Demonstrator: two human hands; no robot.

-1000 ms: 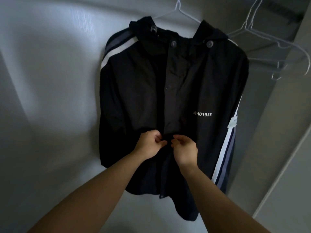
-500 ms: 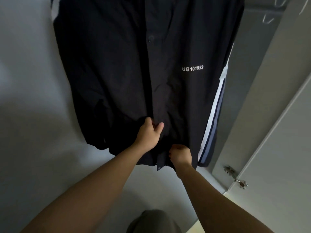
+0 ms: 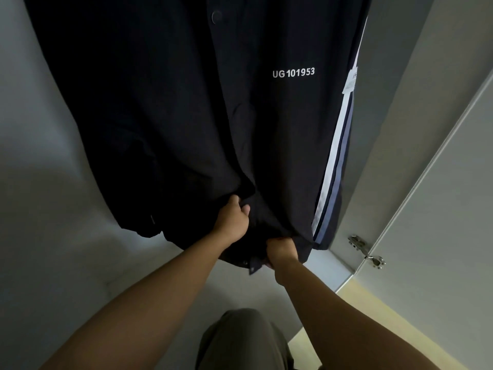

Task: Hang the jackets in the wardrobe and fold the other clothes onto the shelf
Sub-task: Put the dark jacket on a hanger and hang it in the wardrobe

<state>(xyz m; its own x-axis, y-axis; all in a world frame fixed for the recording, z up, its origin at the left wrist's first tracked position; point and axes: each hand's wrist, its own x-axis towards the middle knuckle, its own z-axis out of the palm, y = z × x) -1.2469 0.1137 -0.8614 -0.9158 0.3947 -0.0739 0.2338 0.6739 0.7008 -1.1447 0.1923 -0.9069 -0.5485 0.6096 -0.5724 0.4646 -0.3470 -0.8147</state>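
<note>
1 wardrobe interior: pale grey back wall [image 3: 40, 129] and a grey bottom panel [image 3: 160, 265] in dim light. 1 light grey door [image 3: 440, 209] stands open at the right, with 1 metal hinge [image 3: 366, 251] at its inner edge. A strip of pale yellow floor [image 3: 373, 303] shows below the door. 1 olive-grey trouser leg [image 3: 240, 340] of the person fills the bottom centre.

1 jacket [image 3: 186, 102], dark navy to black, hangs inside the wardrobe with its front to the camera. Its long axis runs vertically, hem downward and clear of the bottom panel; the collar end is cut off by the top of the frame. White lettering "UG101953" [image 3: 293, 73] sits on the chest at the right. White and blue stripes [image 3: 333, 169] run down the sleeve at the right edge, with 1 white tag [image 3: 350, 82] above them. 1 snap button [image 3: 216, 16] shows on the front closure near the top.

2 bare hands, both on the lower front. Left hand [image 3: 233, 218]: fingers curled, thumb up, gripping bunched fabric beside the closure, just above the hem. Right hand [image 3: 281, 251]: fist closed round the hem edge, lower and to the right of the left hand, close beside it.
</note>
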